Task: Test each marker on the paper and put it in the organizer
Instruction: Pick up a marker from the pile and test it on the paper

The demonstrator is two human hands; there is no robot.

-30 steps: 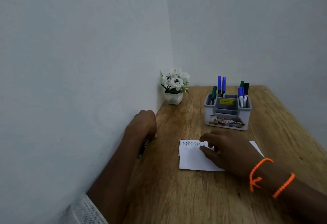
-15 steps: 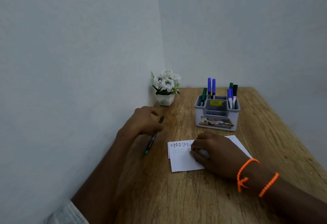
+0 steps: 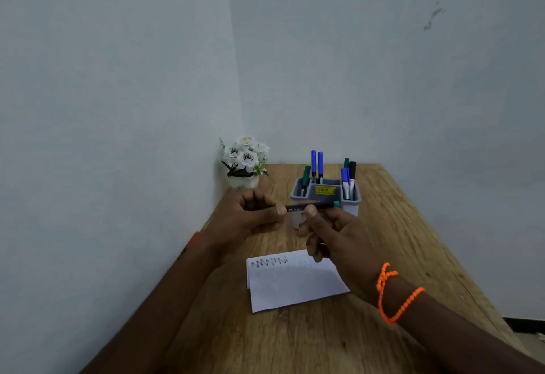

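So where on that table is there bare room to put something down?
The widest bare patch is the near end of the table, in front of the paper. Bare wood also runs along the right edge, beside the organizer. It is crowded in the middle, where both hands hold a marker above the wood, and in the far left corner by the flowers.

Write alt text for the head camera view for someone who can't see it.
Two hands, left hand and right hand, hold a dark marker level between them above a wooden table. A sheet of paper with zigzag scribbles lies below. Behind stand a grey organizer holding blue, green and black markers, and a pot of white flowers in the corner.
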